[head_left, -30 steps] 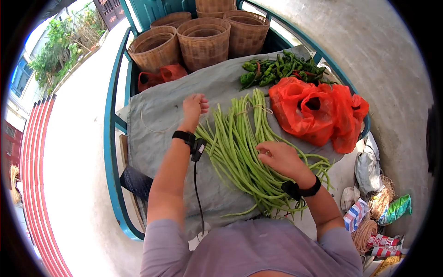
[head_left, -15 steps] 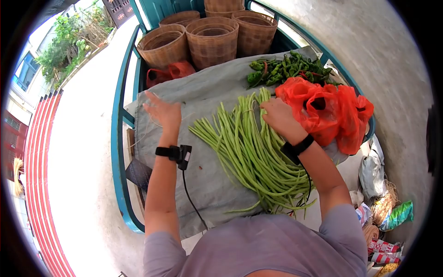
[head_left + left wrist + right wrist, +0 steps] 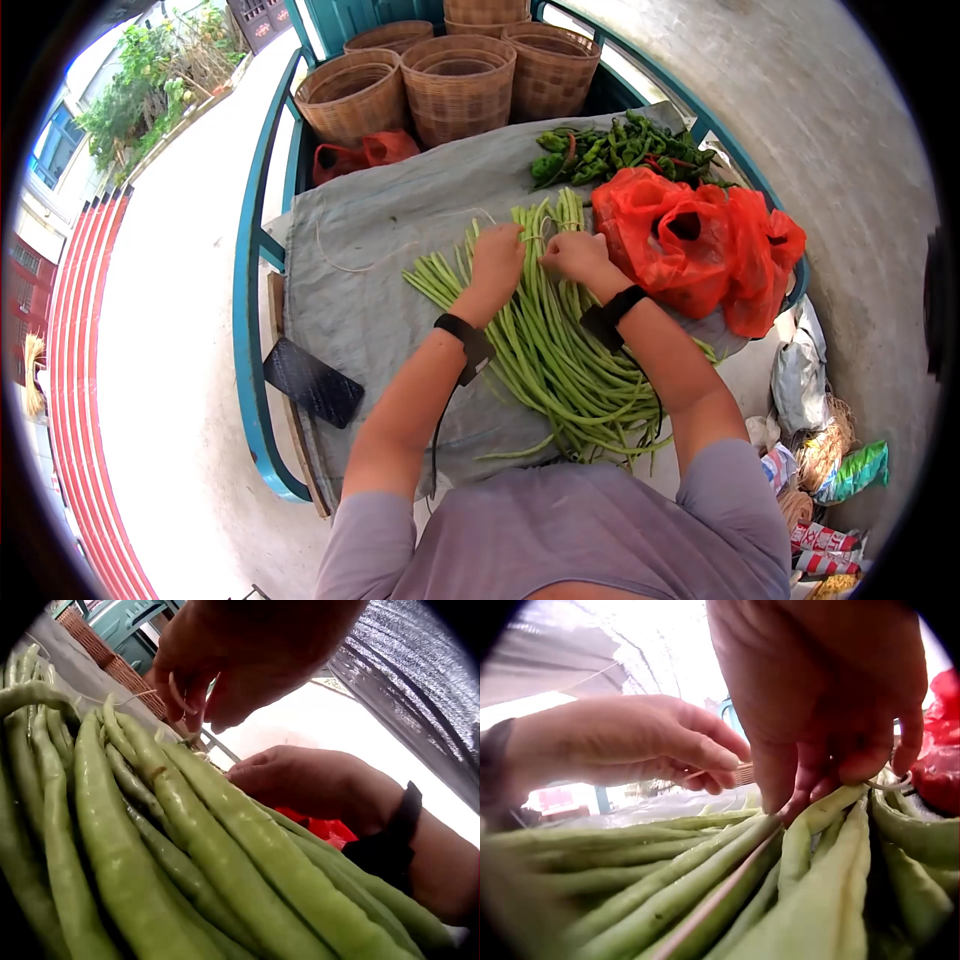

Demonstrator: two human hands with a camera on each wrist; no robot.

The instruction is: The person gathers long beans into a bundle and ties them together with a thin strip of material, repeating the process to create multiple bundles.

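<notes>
Long green beans (image 3: 560, 345) lie in a thick bundle on the grey cloth (image 3: 390, 310). Across their upper ends my left hand (image 3: 497, 262) pinches a thin pale string (image 3: 139, 697) between thumb and fingers. Close beside it, my right hand (image 3: 578, 258) has its fingers curled down at the beans, where the string is pinched. Both hands fill the upper part of the left wrist view, above the beans. In the right wrist view a loop of pale tie (image 3: 891, 784) shows just past the right fingertips, which are partly sunk among the beans.
Red plastic bags (image 3: 680, 240) sit right of the beans, with green peppers (image 3: 625, 150) behind them. Woven baskets (image 3: 458, 90) stand at the back of the cart, inside its teal rail (image 3: 250, 240). A dark phone (image 3: 315, 382) lies at the left edge.
My left hand has come from the cloth on the left to the bundle's upper ends, beside the right hand. The right hand first moved up the bundle, then slightly left and down.
</notes>
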